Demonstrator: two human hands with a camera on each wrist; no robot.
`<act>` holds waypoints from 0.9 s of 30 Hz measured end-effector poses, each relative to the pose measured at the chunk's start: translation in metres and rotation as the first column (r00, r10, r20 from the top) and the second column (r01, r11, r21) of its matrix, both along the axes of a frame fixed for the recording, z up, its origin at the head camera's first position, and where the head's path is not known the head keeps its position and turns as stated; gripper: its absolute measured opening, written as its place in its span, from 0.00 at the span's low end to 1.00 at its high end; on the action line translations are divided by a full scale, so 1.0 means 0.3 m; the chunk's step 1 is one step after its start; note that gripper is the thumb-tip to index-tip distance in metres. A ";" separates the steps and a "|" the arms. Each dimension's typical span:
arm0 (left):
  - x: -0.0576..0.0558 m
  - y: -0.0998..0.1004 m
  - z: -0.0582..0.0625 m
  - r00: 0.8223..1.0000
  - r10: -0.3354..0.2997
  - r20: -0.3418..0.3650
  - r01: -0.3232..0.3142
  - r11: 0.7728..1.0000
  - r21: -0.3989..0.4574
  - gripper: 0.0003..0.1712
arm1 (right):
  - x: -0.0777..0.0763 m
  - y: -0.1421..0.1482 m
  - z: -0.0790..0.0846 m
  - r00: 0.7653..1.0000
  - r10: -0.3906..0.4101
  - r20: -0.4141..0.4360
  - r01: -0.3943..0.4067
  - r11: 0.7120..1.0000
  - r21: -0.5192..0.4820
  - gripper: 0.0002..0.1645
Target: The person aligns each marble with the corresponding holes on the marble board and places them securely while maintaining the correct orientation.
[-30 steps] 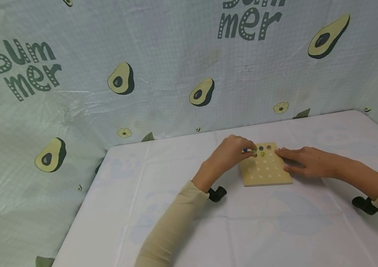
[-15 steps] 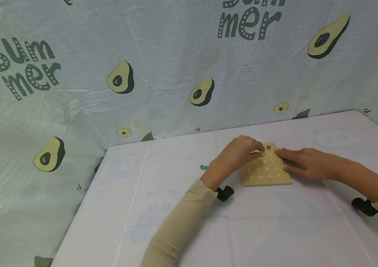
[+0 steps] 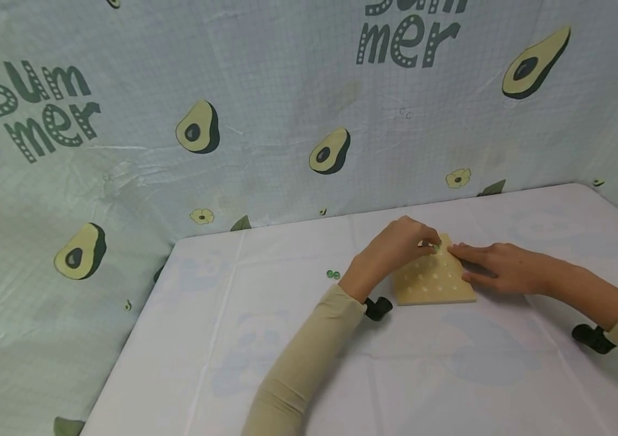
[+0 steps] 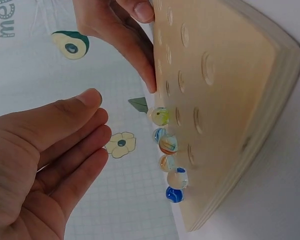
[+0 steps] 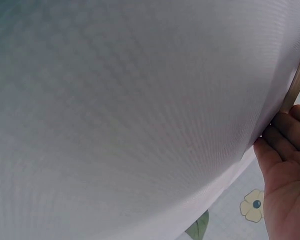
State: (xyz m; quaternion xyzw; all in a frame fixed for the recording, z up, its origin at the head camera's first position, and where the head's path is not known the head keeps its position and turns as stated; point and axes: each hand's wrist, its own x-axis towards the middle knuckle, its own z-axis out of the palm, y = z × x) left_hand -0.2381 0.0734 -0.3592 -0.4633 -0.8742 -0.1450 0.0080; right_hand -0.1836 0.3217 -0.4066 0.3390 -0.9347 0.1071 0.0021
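A square wooden board with rows of round hollows lies on the table. My left hand is over its far part, pinching a small green marble at the fingertips. Most of that marble is hidden by the fingers, and in the left wrist view the thumb and fingers come together beside the board. Several glass marbles, among them a blue one and a yellow-green one, sit in hollows at one end. With extended fingers my right hand touches the board's right edge.
Two green marbles lie on the white tablecloth, left of the board. Behind the table hangs a patterned sheet with avocados and lettering. A dark wrist camera sits under the left cuff.
My left hand has shifted right across the board's far part, with the green marble at its fingertips. The two green marbles on the cloth have come into view. My right hand has stayed in place.
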 end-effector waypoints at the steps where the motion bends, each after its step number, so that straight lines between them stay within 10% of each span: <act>1: -0.003 0.003 -0.003 1.000 -0.004 0.001 0.004 1.000 -0.004 0.11 | 0.001 0.000 0.000 1.000 -0.002 0.002 0.002 1.000 0.001 0.35; 27: -0.074 0.117 -0.021 0.995 -0.025 0.094 0.034 0.995 -0.098 0.09 | 0.004 -0.005 0.002 0.999 -0.045 0.010 0.044 0.997 0.061 0.34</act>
